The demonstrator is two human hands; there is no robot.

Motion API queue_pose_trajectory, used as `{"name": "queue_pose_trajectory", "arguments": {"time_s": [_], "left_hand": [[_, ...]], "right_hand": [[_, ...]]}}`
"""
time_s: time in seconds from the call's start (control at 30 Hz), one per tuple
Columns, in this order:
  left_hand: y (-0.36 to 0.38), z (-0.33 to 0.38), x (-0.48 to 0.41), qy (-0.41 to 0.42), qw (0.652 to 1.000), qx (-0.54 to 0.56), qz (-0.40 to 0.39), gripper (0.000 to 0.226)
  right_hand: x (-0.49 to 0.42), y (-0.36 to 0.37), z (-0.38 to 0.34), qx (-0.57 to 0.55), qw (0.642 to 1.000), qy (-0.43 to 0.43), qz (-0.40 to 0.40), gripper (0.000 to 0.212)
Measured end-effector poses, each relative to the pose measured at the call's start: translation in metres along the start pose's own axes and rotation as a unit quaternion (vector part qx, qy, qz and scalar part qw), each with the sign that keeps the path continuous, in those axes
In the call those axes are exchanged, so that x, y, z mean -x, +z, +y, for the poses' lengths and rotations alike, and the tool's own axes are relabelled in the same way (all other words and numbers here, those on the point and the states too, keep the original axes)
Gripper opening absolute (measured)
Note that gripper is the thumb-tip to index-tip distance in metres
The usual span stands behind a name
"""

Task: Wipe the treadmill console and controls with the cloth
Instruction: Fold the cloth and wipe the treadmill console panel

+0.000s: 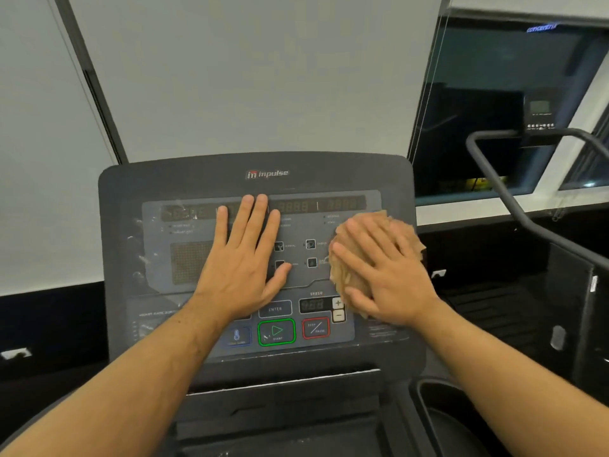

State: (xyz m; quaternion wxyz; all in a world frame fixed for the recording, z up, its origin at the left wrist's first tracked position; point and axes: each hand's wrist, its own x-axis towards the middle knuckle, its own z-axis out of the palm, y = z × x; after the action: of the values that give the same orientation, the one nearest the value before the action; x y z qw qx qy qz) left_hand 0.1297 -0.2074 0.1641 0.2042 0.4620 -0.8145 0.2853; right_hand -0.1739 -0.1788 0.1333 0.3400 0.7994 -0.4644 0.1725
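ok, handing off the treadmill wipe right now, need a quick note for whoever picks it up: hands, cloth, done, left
Left hand: flat, fingers spread, bare palm resting on the middle of the dark grey treadmill console, holding nothing.
Right hand: pressing the crumpled tan cloth flat against the console's right side, just above the speed plus/minus buttons.
Done: cannot tell for sure; smears show on the panel's left side.
Left: probably the left side, the display strip, the green-ringed start button, the red-ringed stop button and the area under the left hand.
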Motion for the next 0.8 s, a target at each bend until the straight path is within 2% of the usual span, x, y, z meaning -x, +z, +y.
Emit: {"name": "queue_pose_trajectory", "arguments": {"time_s": [0.07,0.1,0.13,0.17,0.23,0.27,0.3,0.33,0.37,0.43,0.47,0.5,0.53,0.63,0.7,0.73,0.77,0.8], "left_hand": [[0.0,-0.001,0.0,0.001,1.0,-0.003,-0.002,0.087],[0.001,0.0,0.0,0.001,1.0,-0.004,-0.001,0.087],[0.001,0.0,0.0,0.001,1.0,-0.003,-0.001,0.087],[0.002,0.001,0.0,0.001,1.0,-0.002,0.0,0.087],[0.004,0.001,0.001,-0.002,1.0,-0.002,0.001,0.087],[0.005,0.0,0.0,-0.002,1.0,-0.002,0.003,0.087],[0.005,0.0,0.0,-0.002,1.0,-0.001,0.004,0.087],[0.005,0.0,0.0,-0.002,1.0,-0.001,0.004,0.087],[0.004,0.0,0.0,-0.002,1.0,0.0,0.003,0.087],[0.004,0.0,0.0,-0.004,1.0,0.002,0.002,0.087],[0.005,0.0,0.0,-0.005,1.0,0.003,0.002,0.086],[0.006,0.0,0.0,-0.006,1.0,0.008,0.004,0.084],[0.006,0.0,0.0,-0.006,1.0,0.014,0.008,0.081],[0.007,-0.002,0.001,-0.002,0.999,0.031,0.035,0.072],[0.005,-0.005,0.003,0.0,0.999,0.029,0.044,0.071],[0.003,-0.007,0.004,-0.001,0.999,0.027,0.044,0.073],[0.002,-0.009,0.005,-0.006,0.999,0.026,0.043,0.074],[0.002,-0.011,0.007,-0.011,0.999,0.024,0.04,0.077]], "right_hand": [[-0.033,-0.006,0.002,-0.019,0.984,0.178,0.026,0.078],[-0.048,-0.009,-0.008,-0.031,0.973,0.227,0.028,0.078],[-0.054,-0.011,-0.023,-0.038,0.973,0.225,0.027,0.078],[-0.05,-0.007,-0.037,-0.047,0.983,0.174,0.026,0.077],[-0.015,0.003,-0.048,-0.05,0.999,0.009,-0.002,0.078],[0.003,0.003,-0.042,-0.037,0.998,-0.05,-0.015,0.079],[0.01,0.002,-0.029,-0.025,0.997,-0.074,-0.018,0.08],[0.007,0.003,-0.016,-0.013,0.998,-0.058,-0.007,0.081],[-0.003,0.002,-0.005,-0.009,1.0,0.002,0.009,0.082],[-0.048,-0.007,0.006,-0.025,0.984,0.172,0.044,0.08],[-0.072,-0.012,0.001,-0.037,0.972,0.226,0.049,0.078],[-0.09,-0.016,-0.009,-0.046,0.968,0.242,0.05,0.077],[-0.099,-0.017,-0.021,-0.049,0.973,0.221,0.054,0.076],[-0.072,-0.005,-0.051,-0.045,0.997,0.055,0.032,0.076],[-0.041,-0.004,-0.042,-0.031,0.999,-0.035,0.012,0.077],[-0.035,-0.003,-0.031,-0.024,0.999,-0.045,0.016,0.077],[-0.038,-0.003,-0.023,-0.018,0.999,-0.021,0.028,0.077],[-0.049,-0.006,-0.018,-0.02,0.998,0.039,0.045,0.077]]}}
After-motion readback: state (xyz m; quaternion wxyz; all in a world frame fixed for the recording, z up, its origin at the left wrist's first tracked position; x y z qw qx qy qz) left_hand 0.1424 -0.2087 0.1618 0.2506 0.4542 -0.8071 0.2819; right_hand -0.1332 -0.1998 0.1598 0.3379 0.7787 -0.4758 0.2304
